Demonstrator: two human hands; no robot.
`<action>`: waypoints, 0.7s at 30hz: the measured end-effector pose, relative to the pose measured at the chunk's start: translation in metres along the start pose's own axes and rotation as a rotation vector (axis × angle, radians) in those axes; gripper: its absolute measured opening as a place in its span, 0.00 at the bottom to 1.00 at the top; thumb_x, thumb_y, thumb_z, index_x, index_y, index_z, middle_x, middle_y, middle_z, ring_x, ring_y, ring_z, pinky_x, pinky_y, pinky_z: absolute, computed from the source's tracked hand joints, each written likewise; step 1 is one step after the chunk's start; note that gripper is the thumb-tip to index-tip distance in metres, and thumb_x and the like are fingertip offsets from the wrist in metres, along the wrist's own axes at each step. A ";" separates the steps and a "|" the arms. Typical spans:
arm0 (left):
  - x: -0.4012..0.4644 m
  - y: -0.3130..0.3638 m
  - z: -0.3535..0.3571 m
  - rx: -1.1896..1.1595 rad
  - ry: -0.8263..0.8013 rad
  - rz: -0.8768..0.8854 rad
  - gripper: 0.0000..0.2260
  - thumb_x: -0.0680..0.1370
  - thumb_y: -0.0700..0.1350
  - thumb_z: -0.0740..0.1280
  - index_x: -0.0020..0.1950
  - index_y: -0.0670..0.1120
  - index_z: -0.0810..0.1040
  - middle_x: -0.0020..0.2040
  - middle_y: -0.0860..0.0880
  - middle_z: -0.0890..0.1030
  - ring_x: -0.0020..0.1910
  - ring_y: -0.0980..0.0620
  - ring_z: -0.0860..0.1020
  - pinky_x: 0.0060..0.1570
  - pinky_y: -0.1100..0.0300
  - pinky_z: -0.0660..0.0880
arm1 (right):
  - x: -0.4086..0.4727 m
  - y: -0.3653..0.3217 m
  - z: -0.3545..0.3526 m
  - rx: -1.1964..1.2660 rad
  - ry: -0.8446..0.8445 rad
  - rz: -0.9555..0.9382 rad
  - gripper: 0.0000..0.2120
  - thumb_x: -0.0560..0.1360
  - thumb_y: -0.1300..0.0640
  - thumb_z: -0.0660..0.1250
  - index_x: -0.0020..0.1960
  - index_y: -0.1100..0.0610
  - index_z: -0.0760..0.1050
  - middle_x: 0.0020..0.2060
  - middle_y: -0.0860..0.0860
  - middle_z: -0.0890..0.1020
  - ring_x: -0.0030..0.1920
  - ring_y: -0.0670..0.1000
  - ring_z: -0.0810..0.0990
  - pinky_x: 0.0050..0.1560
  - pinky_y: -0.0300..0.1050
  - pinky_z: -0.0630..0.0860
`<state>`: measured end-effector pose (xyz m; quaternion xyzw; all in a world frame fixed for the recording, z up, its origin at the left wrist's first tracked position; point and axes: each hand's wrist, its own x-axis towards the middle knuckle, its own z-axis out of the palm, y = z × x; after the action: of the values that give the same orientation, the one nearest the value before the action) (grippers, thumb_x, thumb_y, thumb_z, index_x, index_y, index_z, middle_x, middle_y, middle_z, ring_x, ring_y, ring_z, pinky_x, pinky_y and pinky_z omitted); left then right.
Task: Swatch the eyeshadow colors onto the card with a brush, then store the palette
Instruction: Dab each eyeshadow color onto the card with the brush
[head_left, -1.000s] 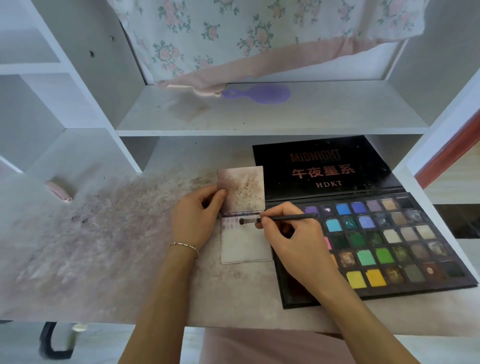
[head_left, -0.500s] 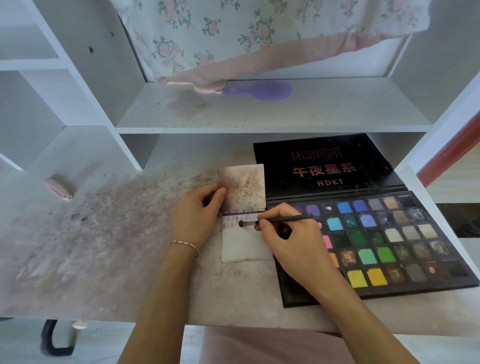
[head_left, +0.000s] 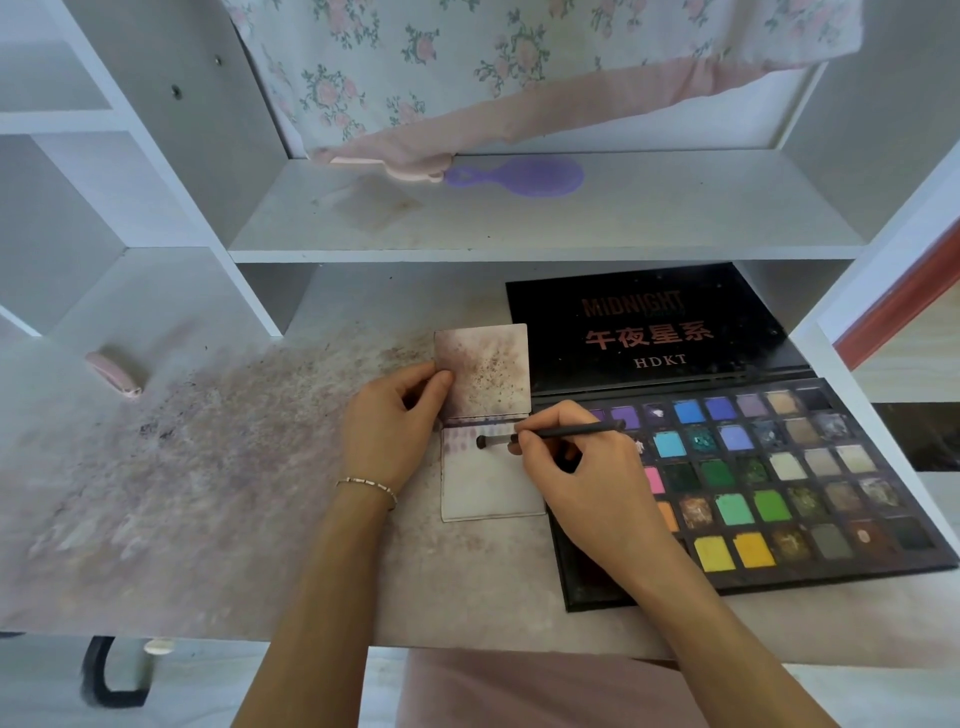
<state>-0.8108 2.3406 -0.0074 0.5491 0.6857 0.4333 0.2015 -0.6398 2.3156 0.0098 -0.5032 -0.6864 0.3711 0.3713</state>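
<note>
A folded white card (head_left: 488, 483) lies open on the desk, its upper flap (head_left: 485, 371) stained with dark powder and faint purple swatches along the top of the lower half. My left hand (head_left: 392, 426) pinches the flap's left edge. My right hand (head_left: 582, 473) grips a thin black brush (head_left: 561, 434) like a pen, its tip touching the card near the swatches. The open black eyeshadow palette (head_left: 779, 478) with several coloured pans lies to the right, its lid (head_left: 649, 327) laid back flat; my right hand covers its left pans.
Powder smudges cover the desk (head_left: 208, 467). A small pink object (head_left: 114, 371) lies at the left. On the shelf (head_left: 519, 223) above sit a purple hairbrush (head_left: 524, 176) and a hanging floral cloth (head_left: 467, 67). White shelf dividers stand left and right.
The brush tip has shifted slightly left along the top of the card's lower half. My left hand keeps its hold on the flap.
</note>
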 end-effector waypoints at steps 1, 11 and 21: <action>0.000 0.000 0.000 0.004 0.002 0.002 0.08 0.76 0.46 0.65 0.48 0.46 0.83 0.35 0.56 0.78 0.38 0.55 0.77 0.44 0.56 0.76 | 0.000 0.000 0.000 -0.001 0.000 0.000 0.09 0.74 0.58 0.64 0.40 0.43 0.71 0.38 0.50 0.82 0.39 0.46 0.79 0.40 0.39 0.76; 0.000 0.000 0.000 0.002 -0.002 0.016 0.08 0.76 0.46 0.65 0.46 0.45 0.83 0.32 0.64 0.74 0.35 0.58 0.74 0.42 0.60 0.75 | 0.000 0.002 0.001 0.005 -0.002 0.012 0.08 0.73 0.58 0.64 0.40 0.45 0.71 0.38 0.50 0.81 0.39 0.46 0.79 0.40 0.37 0.76; -0.001 0.002 -0.001 -0.044 0.005 0.003 0.06 0.76 0.44 0.66 0.44 0.48 0.83 0.32 0.59 0.77 0.37 0.54 0.77 0.46 0.51 0.76 | 0.000 0.001 0.001 0.005 -0.018 0.014 0.10 0.74 0.58 0.64 0.39 0.44 0.70 0.39 0.51 0.81 0.40 0.46 0.79 0.41 0.37 0.76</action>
<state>-0.8098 2.3399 -0.0052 0.5443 0.6758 0.4500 0.2110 -0.6397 2.3155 0.0083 -0.5039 -0.6852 0.3798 0.3638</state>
